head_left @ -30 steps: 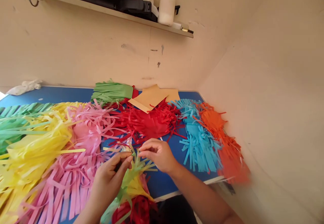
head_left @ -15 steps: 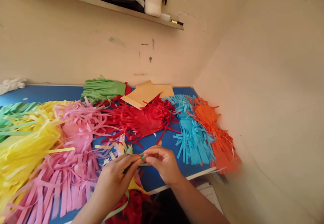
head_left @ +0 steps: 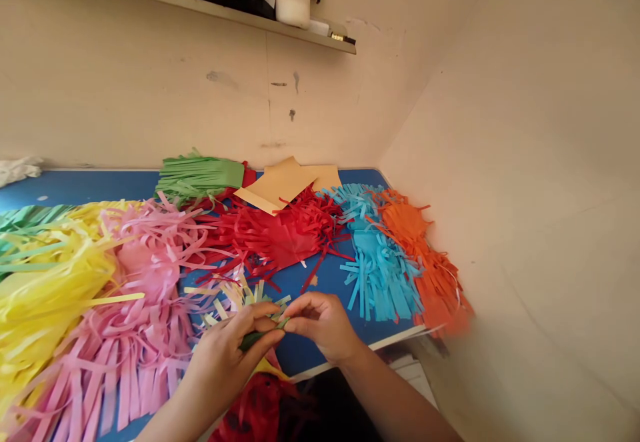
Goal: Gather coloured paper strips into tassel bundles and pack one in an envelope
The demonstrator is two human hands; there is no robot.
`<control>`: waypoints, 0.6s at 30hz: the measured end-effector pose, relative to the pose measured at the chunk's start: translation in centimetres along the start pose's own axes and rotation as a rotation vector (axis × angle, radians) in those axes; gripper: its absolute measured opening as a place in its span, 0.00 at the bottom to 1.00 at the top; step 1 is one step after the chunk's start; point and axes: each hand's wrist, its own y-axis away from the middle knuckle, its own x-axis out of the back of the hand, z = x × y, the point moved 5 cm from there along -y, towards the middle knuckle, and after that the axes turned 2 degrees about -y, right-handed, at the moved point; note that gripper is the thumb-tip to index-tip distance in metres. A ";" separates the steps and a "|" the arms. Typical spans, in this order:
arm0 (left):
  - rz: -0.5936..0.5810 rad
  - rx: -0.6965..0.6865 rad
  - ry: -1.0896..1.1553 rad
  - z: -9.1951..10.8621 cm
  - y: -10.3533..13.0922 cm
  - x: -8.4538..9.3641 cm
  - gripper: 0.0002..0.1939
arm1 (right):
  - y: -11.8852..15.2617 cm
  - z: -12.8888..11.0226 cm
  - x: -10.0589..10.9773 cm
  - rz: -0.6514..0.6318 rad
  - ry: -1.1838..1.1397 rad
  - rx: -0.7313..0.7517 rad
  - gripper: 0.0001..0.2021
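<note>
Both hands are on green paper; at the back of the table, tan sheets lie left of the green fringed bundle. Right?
Wrong side: in the head view the tan sheets lie right of the green fringed bundle, at the back of the table. Left hand and right hand are on green paper.

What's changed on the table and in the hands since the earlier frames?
Left hand and right hand moved rightward and nearer the front edge of the blue table. Both still grip green paper. Red, light-blue and orange fringes stayed put.
</note>
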 end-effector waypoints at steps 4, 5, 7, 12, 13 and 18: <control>0.060 -0.120 -0.069 0.5 -0.4 0.3 0.09 | 0.2 -1.1 0.5 0.023 0.133 0.122 0.09; 0.067 -0.137 -0.088 0.6 -0.5 0.3 0.08 | 0.3 -1.7 0.6 0.029 0.210 0.187 0.07; 0.065 -0.154 -0.110 0.6 -0.5 0.2 0.08 | 0.6 -2.6 0.7 0.040 0.334 0.288 0.05; 0.165 -0.275 -0.175 1.3 -0.4 0.2 0.05 | 1.4 -4.0 0.7 0.096 0.458 0.407 0.03; 0.186 -0.315 -0.177 1.7 -0.4 0.3 0.05 | 1.6 -4.1 0.6 0.109 0.466 0.413 0.03; 0.195 -0.387 -0.185 2.7 -0.9 0.0 0.07 | 1.8 -4.5 0.6 0.130 0.476 0.413 0.02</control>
